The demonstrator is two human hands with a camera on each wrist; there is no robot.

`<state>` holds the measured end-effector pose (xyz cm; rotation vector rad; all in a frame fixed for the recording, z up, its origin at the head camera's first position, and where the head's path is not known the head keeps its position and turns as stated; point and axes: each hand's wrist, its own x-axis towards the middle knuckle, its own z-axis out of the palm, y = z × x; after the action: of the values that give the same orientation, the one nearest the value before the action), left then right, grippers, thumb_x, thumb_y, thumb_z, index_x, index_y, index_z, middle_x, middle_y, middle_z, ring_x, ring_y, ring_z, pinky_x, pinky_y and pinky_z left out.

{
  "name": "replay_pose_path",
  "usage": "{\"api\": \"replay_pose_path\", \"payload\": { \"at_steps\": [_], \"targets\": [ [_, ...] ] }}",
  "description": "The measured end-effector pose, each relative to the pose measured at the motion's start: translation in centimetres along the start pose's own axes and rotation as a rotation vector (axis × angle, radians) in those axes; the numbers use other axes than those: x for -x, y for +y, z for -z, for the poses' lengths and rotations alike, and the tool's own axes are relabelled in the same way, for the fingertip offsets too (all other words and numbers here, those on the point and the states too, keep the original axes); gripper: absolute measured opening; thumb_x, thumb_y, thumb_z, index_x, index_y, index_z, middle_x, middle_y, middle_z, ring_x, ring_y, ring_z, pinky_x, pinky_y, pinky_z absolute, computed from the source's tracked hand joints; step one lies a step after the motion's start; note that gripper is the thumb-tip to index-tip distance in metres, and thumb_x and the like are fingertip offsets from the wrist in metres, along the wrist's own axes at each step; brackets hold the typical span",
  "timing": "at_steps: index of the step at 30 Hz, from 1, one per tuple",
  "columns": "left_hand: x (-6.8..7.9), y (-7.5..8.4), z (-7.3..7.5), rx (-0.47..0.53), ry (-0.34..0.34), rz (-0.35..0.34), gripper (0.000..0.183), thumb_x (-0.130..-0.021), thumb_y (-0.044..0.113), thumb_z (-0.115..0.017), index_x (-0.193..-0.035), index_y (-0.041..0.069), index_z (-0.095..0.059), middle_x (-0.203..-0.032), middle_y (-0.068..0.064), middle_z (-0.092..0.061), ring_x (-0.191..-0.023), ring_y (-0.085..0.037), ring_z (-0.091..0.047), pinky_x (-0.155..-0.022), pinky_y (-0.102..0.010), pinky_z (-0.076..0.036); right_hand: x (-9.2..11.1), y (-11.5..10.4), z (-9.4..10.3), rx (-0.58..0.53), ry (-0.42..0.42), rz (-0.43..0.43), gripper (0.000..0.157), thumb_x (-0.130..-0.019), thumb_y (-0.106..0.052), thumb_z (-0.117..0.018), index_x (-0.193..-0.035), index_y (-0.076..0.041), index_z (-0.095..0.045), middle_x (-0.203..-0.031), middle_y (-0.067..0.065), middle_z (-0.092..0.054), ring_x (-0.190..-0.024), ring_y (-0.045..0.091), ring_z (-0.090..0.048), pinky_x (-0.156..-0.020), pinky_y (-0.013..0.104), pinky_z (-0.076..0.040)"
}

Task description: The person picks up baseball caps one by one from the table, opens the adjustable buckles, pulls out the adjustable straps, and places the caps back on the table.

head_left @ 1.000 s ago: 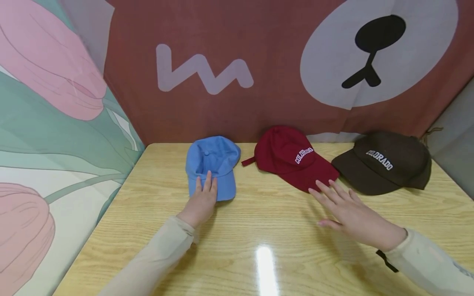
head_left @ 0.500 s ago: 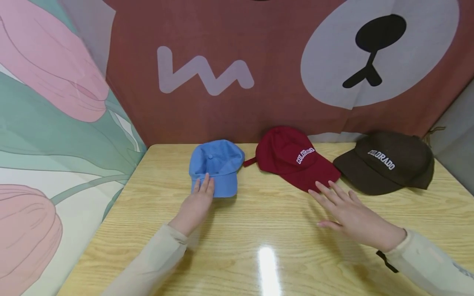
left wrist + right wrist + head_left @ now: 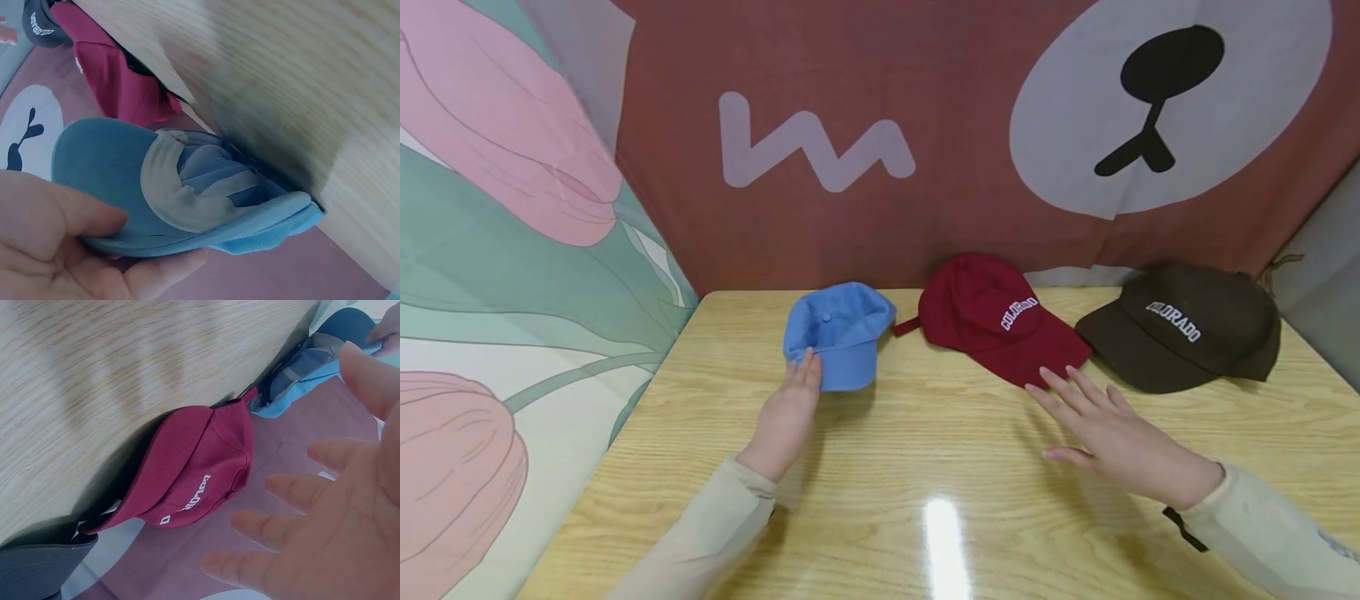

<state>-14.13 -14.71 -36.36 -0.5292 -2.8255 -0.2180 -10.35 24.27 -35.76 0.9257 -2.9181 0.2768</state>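
Observation:
My left hand (image 3: 782,421) pinches the left side of the brim of a blue baseball cap (image 3: 842,321), thumb below and fingers on top in the head view. In the left wrist view the brim (image 3: 103,169) is tipped up, showing the pale sweatband and the hollow underside. The back of the crown stays low by the table. My right hand (image 3: 1116,437) hovers with fingers spread, holding nothing, near the brim of a dark red cap (image 3: 977,304) lettered COLORADO. That red cap lies to the right of the blue one.
A dark brown COLORADO cap (image 3: 1195,321) lies at the right, its brim close to the red cap's. The wooden table (image 3: 880,475) ends at a brown cloth backdrop (image 3: 850,225) behind the caps. A flower-patterned cloth (image 3: 452,317) borders the left side.
The blue cap has shifted slightly right, toward the red cap, and its brim has tilted up. My left hand has moved to the brim's left edge. The right hand stays put.

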Motion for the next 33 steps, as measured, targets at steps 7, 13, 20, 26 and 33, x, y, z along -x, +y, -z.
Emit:
{"api": "replay_pose_path", "payload": {
  "at_steps": [7, 13, 20, 26, 33],
  "targets": [
    [0.3, -0.6, 0.1, 0.022, 0.159, 0.019, 0.056, -0.073, -0.022, -0.061, -0.128, -0.020, -0.048, -0.131, -0.034, -0.051, -0.115, -0.042, -0.057, -0.079, -0.045, -0.054, 0.0, 0.1, -0.1, -0.006, -0.001, 0.006, 0.076, -0.085, -0.038, -0.073, -0.147, -0.009, -0.040, -0.150, 0.024, -0.034, -0.135, 0.051, -0.028, -0.093, 0.075, -0.030],
    [0.5, -0.8, 0.4, 0.050, 0.201, 0.045, 0.055, -0.074, -0.019, -0.063, -0.127, -0.020, -0.048, -0.128, -0.035, -0.052, -0.109, -0.042, -0.060, -0.081, -0.047, -0.053, -0.1, 0.1, -0.1, -0.006, -0.008, 0.003, 0.077, -0.084, -0.038, -0.073, -0.147, -0.010, -0.039, -0.150, 0.024, -0.034, -0.135, 0.050, -0.027, -0.095, 0.074, -0.029],
    [0.5, -1.1, 0.5, 0.129, 0.245, 0.105, 0.046, -0.082, -0.018, -0.056, -0.127, -0.018, -0.048, -0.124, -0.035, -0.055, -0.095, -0.046, -0.064, -0.075, -0.049, -0.054, -0.2, 0.1, -0.1, -0.004, -0.014, 0.008, 0.077, -0.084, -0.039, -0.073, -0.147, -0.008, -0.041, -0.150, 0.023, -0.034, -0.135, 0.050, -0.028, -0.094, 0.074, -0.028],
    [0.6, -1.3, 0.9, 0.205, 0.278, 0.165, 0.039, -0.089, -0.015, -0.051, -0.128, -0.016, -0.050, -0.123, -0.033, -0.057, -0.091, -0.047, -0.065, -0.072, -0.051, -0.054, -0.3, 0.1, -0.2, -0.008, -0.017, 0.009, 0.077, -0.084, -0.039, -0.073, -0.147, -0.008, -0.041, -0.150, 0.023, -0.033, -0.135, 0.050, -0.028, -0.094, 0.075, -0.028],
    [0.9, -1.7, 1.7, 0.350, 0.354, 0.235, 0.036, -0.092, -0.014, -0.043, -0.126, -0.015, -0.054, -0.118, -0.034, -0.059, -0.102, -0.047, -0.062, -0.083, -0.054, -0.051, -0.3, 0.1, -0.3, -0.004, -0.014, 0.016, 0.077, -0.084, -0.038, -0.073, -0.147, -0.007, -0.041, -0.150, 0.023, -0.033, -0.135, 0.050, -0.029, -0.094, 0.075, -0.029]
  ]
}}
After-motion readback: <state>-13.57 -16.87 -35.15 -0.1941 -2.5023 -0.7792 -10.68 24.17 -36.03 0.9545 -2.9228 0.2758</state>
